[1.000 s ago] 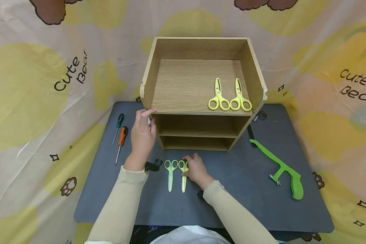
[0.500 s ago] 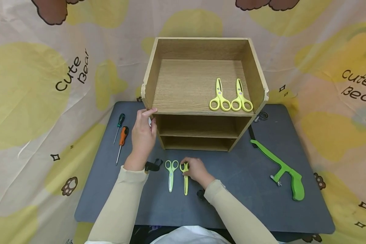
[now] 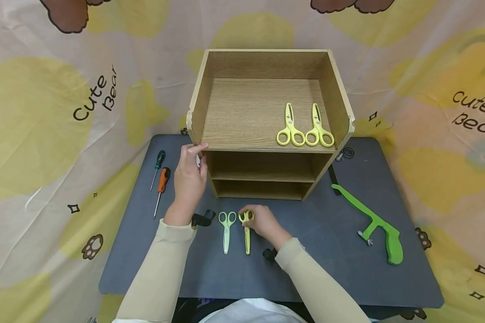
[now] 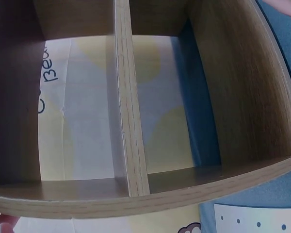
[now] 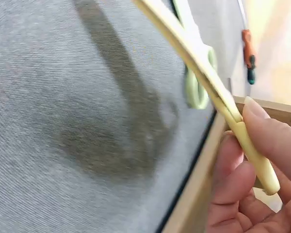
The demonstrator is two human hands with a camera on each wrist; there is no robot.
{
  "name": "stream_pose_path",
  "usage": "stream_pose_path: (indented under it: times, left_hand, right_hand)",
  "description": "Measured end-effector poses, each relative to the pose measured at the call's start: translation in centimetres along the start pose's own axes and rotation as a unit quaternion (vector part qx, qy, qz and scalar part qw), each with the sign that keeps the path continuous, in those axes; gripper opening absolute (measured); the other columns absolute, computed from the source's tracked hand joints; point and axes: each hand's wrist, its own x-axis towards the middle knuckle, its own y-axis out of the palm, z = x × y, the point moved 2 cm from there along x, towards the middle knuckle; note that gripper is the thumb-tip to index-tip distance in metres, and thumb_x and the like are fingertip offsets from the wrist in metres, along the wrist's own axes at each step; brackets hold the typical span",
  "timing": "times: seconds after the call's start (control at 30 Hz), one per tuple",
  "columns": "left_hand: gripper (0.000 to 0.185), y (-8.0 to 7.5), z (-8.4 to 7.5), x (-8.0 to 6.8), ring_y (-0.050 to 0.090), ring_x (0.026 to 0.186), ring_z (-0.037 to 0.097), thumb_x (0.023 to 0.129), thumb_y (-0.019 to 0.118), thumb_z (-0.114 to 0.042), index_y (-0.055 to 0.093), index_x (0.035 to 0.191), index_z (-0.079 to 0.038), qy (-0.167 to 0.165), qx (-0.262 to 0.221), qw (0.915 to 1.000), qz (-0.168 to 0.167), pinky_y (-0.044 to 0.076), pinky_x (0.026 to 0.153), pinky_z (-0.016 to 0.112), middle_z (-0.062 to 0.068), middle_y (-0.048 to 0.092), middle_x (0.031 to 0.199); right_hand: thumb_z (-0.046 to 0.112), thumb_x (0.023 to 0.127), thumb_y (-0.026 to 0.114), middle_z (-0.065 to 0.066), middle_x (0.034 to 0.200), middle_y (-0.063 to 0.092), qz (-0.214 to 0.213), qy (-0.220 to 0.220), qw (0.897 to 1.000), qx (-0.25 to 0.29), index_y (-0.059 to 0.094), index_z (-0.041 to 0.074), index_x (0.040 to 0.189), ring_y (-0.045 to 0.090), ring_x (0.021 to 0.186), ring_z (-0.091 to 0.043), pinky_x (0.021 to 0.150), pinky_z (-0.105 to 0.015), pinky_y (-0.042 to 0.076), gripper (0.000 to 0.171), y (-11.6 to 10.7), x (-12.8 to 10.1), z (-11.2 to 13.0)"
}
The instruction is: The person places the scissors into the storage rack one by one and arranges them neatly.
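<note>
Near the table's middle, my right hand (image 3: 266,223) pinches a pair of yellow scissors (image 3: 247,241) by the handles, blades towards me. In the right wrist view, thumb and fingers hold the yellow scissors (image 5: 208,77) above the table, their shadow apart below. Just left of them lies a pair of light green scissors (image 3: 226,240). My left hand (image 3: 190,181) grips the left edge of a wooden shelf unit (image 3: 242,107); only fingertips show in the left wrist view. Two more pairs of yellow scissors (image 3: 288,117) lie side by side on its upper shelf, at the right.
A green-handled screwdriver (image 3: 160,159) and an orange-handled screwdriver (image 3: 164,178) lie at the left of the grey table (image 3: 307,278). To the right lie a green-handled saw (image 3: 394,246) and a small black ring-shaped item (image 3: 348,152). Patterned cloth (image 3: 40,134) surrounds the table.
My right hand has shifted slightly right with the yellow scissors, which have turned and come up off the table. The left hand stays on the shelf unit.
</note>
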Motion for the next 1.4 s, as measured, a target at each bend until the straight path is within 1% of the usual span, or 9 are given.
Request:
stream_pose_path:
  times: [0.27, 0.4, 0.5, 0.7, 0.8, 0.93, 1.13, 1.23, 1.4]
  left_hand:
    - [0.047, 0.0, 0.0, 0.0, 0.054, 0.068, 0.034, 0.101, 0.06, 0.006, 0.044, 0.135, -0.021, -0.002, -0.001, 1.0, -0.003, 0.046, 0.056, 0.044, 0.025, 0.054, 0.12]
    - [0.047, 0.1, 0.0, 0.0, 0.054, 0.069, 0.035, 0.101, 0.06, 0.006, 0.044, 0.136, -0.021, -0.001, -0.001, 1.0, 0.0, 0.046, 0.057, 0.045, 0.025, 0.053, 0.12]
    - [0.047, 0.1, 0.0, -0.1, 0.053, 0.069, 0.035, 0.101, 0.06, 0.006, 0.043, 0.136, -0.021, -0.001, -0.001, 1.0, 0.001, 0.045, 0.057, 0.044, 0.025, 0.053, 0.12]
    - [0.046, 0.0, 0.1, 0.0, 0.053, 0.068, 0.034, 0.102, 0.059, 0.005, 0.043, 0.136, -0.021, -0.001, -0.001, 1.0, 0.005, 0.045, 0.056, 0.043, 0.025, 0.052, 0.121]
    - [0.046, 0.0, 0.2, 0.0, 0.053, 0.068, 0.033, 0.102, 0.059, 0.005, 0.043, 0.136, -0.021, -0.003, -0.003, 1.0, 0.008, 0.046, 0.057, 0.043, 0.025, 0.052, 0.122]
    - [0.045, 0.0, 0.1, 0.0, 0.054, 0.07, 0.034, 0.102, 0.06, 0.004, 0.042, 0.136, -0.021, -0.006, -0.004, 0.9999, 0.011, 0.047, 0.058, 0.043, 0.025, 0.052, 0.123]
    - [0.046, -0.1, 0.1, 0.0, 0.056, 0.07, 0.035, 0.102, 0.06, 0.005, 0.043, 0.136, -0.022, -0.004, -0.004, 1.0, 0.008, 0.049, 0.059, 0.045, 0.025, 0.053, 0.122]
    - [0.047, -0.1, 0.2, 0.0, 0.057, 0.07, 0.035, 0.102, 0.06, 0.005, 0.043, 0.136, -0.022, -0.003, -0.003, 1.0, 0.006, 0.05, 0.059, 0.045, 0.025, 0.053, 0.122]
    - [0.047, 0.1, 0.3, 0.0, 0.055, 0.068, 0.033, 0.101, 0.061, 0.006, 0.044, 0.135, -0.021, -0.003, -0.007, 1.0, 0.002, 0.048, 0.058, 0.044, 0.025, 0.054, 0.122]
  right_hand:
    - [0.005, 0.093, 0.079, 0.0, 0.092, 0.063, -0.017, -0.038, 0.999, 0.018, 0.075, 0.017, 0.126, 0.056, 0.08, -0.018, 0.067, -0.032, 0.047, 0.035, -1.7, -0.8, 1.5]
    - [0.005, 0.092, 0.081, -0.003, 0.099, 0.065, -0.037, -0.044, 0.998, 0.019, 0.065, 0.015, 0.138, 0.059, 0.082, -0.021, 0.068, -0.032, 0.048, 0.049, -2.9, -1.4, 2.4]
    - [0.007, 0.091, 0.081, -0.003, 0.103, 0.065, -0.045, -0.041, 0.998, 0.009, 0.06, 0.014, 0.143, 0.061, 0.084, -0.019, 0.071, -0.032, 0.051, 0.056, -3.8, -1.8, 3.1]
    - [0.008, 0.092, 0.079, -0.001, 0.1, 0.063, -0.057, -0.055, 0.997, -0.001, 0.072, 0.014, 0.13, 0.056, 0.079, -0.016, 0.069, -0.032, 0.052, 0.039, -5.2, -2.8, 4.2]
    - [0.009, 0.092, 0.08, 0.001, 0.1, 0.063, -0.075, -0.07, 0.995, -0.012, 0.074, 0.015, 0.126, 0.056, 0.077, -0.016, 0.068, -0.033, 0.052, 0.036, -5.6, -3.3, 4.6]
    - [0.009, 0.09, 0.082, 0.003, 0.1, 0.064, -0.117, -0.099, 0.987, -0.046, 0.076, 0.017, 0.121, 0.06, 0.079, -0.016, 0.071, -0.035, 0.053, 0.033, -6.2, -4.1, 5.2]
    - [0.008, 0.085, 0.087, 0.006, 0.098, 0.065, -0.177, -0.156, 0.967, -0.098, 0.08, 0.02, 0.11, 0.065, 0.086, -0.015, 0.073, -0.034, 0.055, 0.029, -7.1, -5.1, 5.7]
    - [0.008, 0.083, 0.088, 0.007, 0.097, 0.064, -0.188, -0.18, 0.959, -0.108, 0.082, 0.022, 0.107, 0.064, 0.086, -0.014, 0.072, -0.032, 0.055, 0.028, -7.7, -5.8, 6.1]
    - [0.007, 0.08, 0.089, 0.006, 0.097, 0.064, -0.205, -0.212, 0.947, -0.126, 0.083, 0.022, 0.104, 0.061, 0.087, -0.014, 0.071, -0.031, 0.054, 0.029, -9.2, -7.5, 7.0]
